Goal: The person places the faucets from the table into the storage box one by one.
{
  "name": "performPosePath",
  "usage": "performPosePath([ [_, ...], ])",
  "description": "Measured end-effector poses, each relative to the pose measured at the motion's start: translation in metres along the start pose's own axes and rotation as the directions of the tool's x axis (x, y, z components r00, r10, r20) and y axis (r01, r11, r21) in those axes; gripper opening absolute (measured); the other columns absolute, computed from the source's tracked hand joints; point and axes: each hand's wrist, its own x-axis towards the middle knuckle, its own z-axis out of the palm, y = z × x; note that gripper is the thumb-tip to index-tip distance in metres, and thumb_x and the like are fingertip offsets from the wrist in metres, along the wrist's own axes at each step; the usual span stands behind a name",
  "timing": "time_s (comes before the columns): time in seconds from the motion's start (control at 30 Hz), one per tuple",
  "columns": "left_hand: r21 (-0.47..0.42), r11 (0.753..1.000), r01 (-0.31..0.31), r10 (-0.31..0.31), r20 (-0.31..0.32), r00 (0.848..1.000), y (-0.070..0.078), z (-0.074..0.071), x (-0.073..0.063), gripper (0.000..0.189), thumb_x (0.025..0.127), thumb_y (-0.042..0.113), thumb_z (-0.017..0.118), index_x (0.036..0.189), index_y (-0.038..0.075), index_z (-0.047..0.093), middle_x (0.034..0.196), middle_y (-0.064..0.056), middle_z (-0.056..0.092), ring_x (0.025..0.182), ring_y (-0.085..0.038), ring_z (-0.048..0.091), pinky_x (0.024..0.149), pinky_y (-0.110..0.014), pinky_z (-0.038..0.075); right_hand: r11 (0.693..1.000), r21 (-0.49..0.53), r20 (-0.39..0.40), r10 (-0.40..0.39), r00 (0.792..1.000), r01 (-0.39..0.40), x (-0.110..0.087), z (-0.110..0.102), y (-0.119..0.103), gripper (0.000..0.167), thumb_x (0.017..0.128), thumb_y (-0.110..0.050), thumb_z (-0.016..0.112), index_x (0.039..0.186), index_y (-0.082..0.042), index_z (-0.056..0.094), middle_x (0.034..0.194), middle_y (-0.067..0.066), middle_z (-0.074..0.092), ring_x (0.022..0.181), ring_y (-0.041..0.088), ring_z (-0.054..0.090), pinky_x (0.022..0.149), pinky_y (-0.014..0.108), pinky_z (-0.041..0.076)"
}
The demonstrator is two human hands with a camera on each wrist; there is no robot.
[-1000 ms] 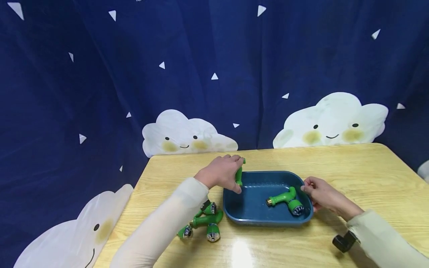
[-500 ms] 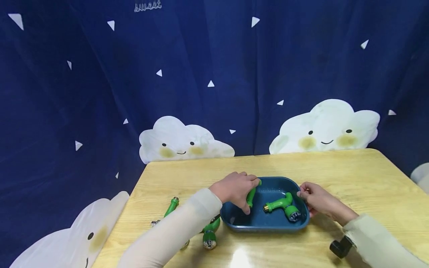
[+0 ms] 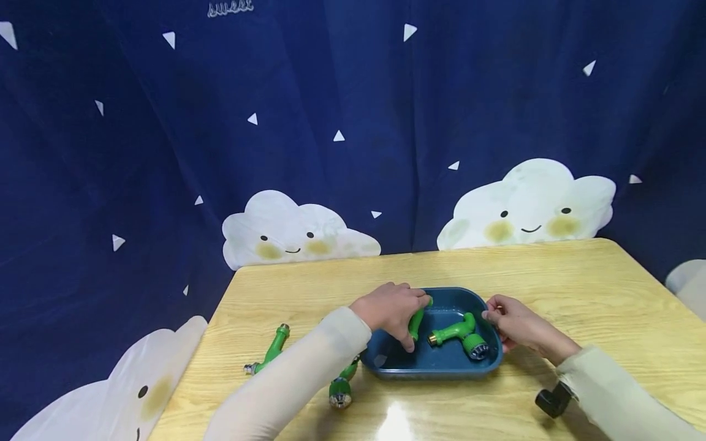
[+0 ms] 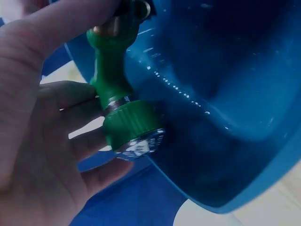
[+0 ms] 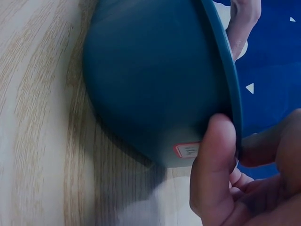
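My left hand (image 3: 390,309) is over the left part of a dark blue plastic basin (image 3: 436,371), holding a green tap (image 3: 417,323) between thumb and fingers. In the left wrist view that tap (image 4: 113,68) shows a brass end by the thumb and a ribbed knob with a shiny face by the fingers. A second green tap (image 3: 462,331) lies inside the basin on the right. With thumb and fingers my right hand (image 3: 520,323) pinches the basin's right rim; the right wrist view shows the thumb on the outer wall (image 5: 150,70).
Left of the basin, a green tap (image 3: 274,346) and another green tap (image 3: 340,392) lie on the wooden table (image 3: 557,275), partly behind the left sleeve (image 3: 309,367). A black device (image 3: 553,400) sits at the right cuff. A blue cloud-print curtain (image 3: 309,92) hangs behind.
My left hand has carried its tap rightward and down, from the basin's left edge to inside it. The right hand keeps its grip on the rim. The head view has shifted slightly.
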Motion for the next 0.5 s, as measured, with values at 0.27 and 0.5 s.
performPosePath([
  [0.27, 0.040, 0.999, -0.026, 0.025, 0.035, 0.999, 0.006, 0.006, 0.004, 0.099, 0.074, 0.062, 0.078, 0.155, 0.026, 0.034, 0.157, 0.013, 0.039, 0.137, -0.014, 0.045, 0.112, -0.035, 0.042, 1.000, -0.003, 0.010, -0.017, 1.000, 0.017, 0.001, -0.001, 0.001, 0.014, 0.104, -0.011, 0.042, 0.101, 0.002, 0.042, 0.066, 0.001, 0.043, 0.051, 0.014, 0.050, 0.047, 0.029, 0.051],
  [0.5, 0.101, 0.994, -0.041, 0.038, 0.030, 0.999, 0.010, 0.015, 0.008, 0.101, 0.072, 0.069, 0.076, 0.155, 0.028, 0.034, 0.156, 0.015, 0.040, 0.132, -0.010, 0.048, 0.109, -0.031, 0.044, 1.000, -0.001, 0.013, -0.021, 1.000, 0.021, 0.000, -0.001, 0.002, 0.015, 0.105, -0.011, 0.041, 0.103, 0.003, 0.042, 0.066, 0.001, 0.042, 0.053, 0.015, 0.050, 0.048, 0.029, 0.051],
])
